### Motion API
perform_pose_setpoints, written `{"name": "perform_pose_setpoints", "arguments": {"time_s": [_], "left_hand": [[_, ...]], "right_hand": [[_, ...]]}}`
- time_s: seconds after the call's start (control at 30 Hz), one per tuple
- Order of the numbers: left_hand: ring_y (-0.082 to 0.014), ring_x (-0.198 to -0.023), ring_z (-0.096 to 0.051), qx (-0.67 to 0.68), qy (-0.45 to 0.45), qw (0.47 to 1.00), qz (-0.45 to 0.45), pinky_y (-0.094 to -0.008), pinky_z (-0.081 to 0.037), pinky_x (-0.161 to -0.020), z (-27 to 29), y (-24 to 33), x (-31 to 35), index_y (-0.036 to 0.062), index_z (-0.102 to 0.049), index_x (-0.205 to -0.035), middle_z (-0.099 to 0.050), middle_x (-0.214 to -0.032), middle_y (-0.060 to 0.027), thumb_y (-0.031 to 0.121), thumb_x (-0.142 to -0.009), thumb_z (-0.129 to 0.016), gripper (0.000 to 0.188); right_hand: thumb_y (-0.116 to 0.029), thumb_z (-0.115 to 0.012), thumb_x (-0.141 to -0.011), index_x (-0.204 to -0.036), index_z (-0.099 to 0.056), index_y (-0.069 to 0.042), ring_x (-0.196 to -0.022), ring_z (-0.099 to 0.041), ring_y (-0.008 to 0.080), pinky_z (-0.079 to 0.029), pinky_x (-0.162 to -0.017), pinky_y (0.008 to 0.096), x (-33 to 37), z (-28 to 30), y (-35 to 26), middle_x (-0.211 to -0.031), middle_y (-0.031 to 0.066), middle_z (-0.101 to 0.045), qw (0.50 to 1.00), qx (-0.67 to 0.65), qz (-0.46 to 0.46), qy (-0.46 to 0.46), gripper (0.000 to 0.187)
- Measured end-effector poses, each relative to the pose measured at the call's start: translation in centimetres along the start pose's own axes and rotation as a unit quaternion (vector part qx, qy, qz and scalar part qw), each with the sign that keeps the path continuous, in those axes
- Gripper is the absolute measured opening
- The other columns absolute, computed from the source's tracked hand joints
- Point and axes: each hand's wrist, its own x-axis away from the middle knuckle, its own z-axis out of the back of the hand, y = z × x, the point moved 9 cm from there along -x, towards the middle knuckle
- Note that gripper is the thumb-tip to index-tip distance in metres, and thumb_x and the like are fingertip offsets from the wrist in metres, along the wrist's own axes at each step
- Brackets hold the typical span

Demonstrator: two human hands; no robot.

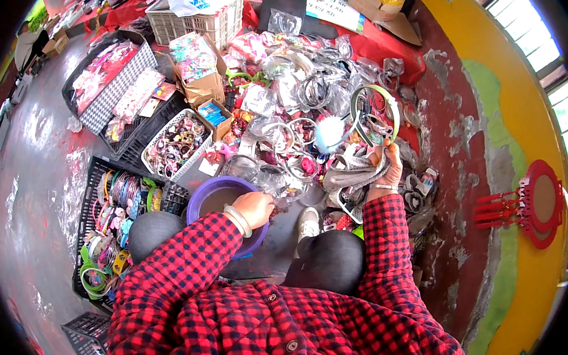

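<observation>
My right hand (390, 164) is closed on the lower ends of several headbands, raised at the right side of the pile. Among them a pale green headband (395, 113) stands upright, and a grey fabric headband (354, 175) hangs by the palm. A white and light-blue pompom (329, 134) shows just left of these; whether it belongs to a held headband I cannot tell. Above the right rim of a purple basin (196, 197), my left hand (253, 208) has curled fingers at the pile's near edge. Its fingertips are partly hidden, so what they grip is unclear.
A heap of hair accessories in clear bags (285, 93) spreads ahead. On the left stand a black crate (84, 255) of headbands, a white basket (167, 175) of hair ties and a cardboard box (207, 88). A peeling wall (456, 167) runs along the right.
</observation>
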Motion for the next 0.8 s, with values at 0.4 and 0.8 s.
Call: {"name": "perform_pose_setpoints", "arguments": {"time_s": [0.4, 0.8], "left_hand": [[-0.0374, -0.078, -0.058, 0.002, -0.014, 1.0, -0.006, -0.0464, -0.045, -0.071, -1.0, 0.0, -0.4, 0.0018, -0.061, -0.08, -0.061, -0.078, -0.0196, 0.021, -0.082, -0.048, 0.024], [-0.0375, -0.08, -0.057, -0.025, -0.04, 0.999, -0.01, -0.0455, -0.045, -0.072, -1.1, -0.5, 0.3, 0.002, -0.063, -0.085, -0.061, -0.081, -0.0199, 0.018, -0.079, -0.051, 0.021]], "right_hand": [[-0.008, -0.06, -0.077, -0.082, -0.056, -0.008, -0.052, -0.036, 0.0058, -0.025, -0.045, 0.0203, 0.0, -2.6, 0.5, -0.082, -0.002, -0.056, 0.996, -0.047, 0.014, -0.081, 0.006], [-0.01, -0.063, -0.079, -0.077, -0.057, -0.011, -0.051, -0.034, 0.0059, -0.025, -0.043, 0.02, -0.5, -4.6, 1.1, -0.087, 0.0022, -0.06, 0.982, -0.138, 0.017, -0.125, 0.007]]}}
